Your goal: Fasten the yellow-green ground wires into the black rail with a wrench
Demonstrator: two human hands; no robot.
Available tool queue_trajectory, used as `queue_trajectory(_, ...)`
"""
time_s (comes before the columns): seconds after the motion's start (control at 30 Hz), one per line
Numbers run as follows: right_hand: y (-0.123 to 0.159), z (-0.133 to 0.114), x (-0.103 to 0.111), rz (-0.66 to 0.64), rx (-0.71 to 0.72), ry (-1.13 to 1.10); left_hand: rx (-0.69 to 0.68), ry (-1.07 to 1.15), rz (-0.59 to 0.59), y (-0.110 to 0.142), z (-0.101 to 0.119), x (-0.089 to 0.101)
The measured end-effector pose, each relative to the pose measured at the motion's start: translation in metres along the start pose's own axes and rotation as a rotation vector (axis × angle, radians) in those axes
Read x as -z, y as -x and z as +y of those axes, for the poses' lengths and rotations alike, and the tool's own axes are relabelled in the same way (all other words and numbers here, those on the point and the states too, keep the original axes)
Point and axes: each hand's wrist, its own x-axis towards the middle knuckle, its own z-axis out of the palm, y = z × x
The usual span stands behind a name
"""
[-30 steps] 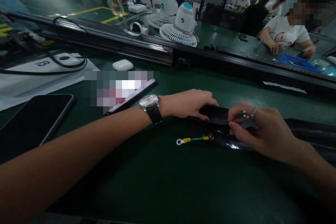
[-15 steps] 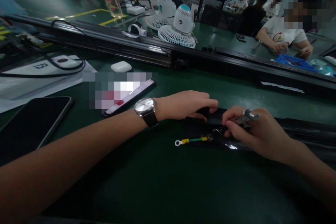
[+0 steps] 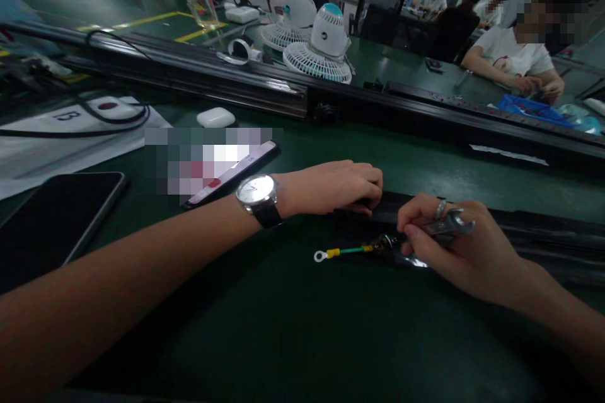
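My left hand [image 3: 338, 186], with a silver watch on a black strap at the wrist, is curled over the near end of a long black bar [image 3: 529, 233] that lies on the green table [image 3: 293, 315]. My right hand [image 3: 454, 245] is closed on a small silver open-end wrench [image 3: 451, 225], its far jaw sticking out past the knuckles. The near end of the wrench sits at a nut on the bar's end, where a green-yellow wire with a ring terminal [image 3: 343, 252] comes out to the left.
A black tablet [image 3: 57, 220] and a phone [image 3: 231, 173] lie left of my arm, with a white earbud case [image 3: 215, 117] and papers behind. A black rail [image 3: 302, 97] crosses the table. Beyond it stand two white fans [image 3: 321, 44] and seated people.
My right hand has swung the wrench down and toward me, so its free jaw now points right. The left hand has curled tighter on the bar. The wire stays in place.
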Motion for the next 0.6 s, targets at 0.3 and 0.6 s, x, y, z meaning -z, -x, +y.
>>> queue_trajectory(0.3, 0.0011, -0.0016, 0.0009, -0.074, -0.008, -0.008, 0.004, 0.048, -0.091, -0.0035, -0.0015, 0.0056)
queue_trajectory(0.6, -0.002, -0.002, 0.0016, -0.14, -0.017, -0.003, -0.026, 0.014, -0.071, -0.0043, -0.0011, 0.0074)
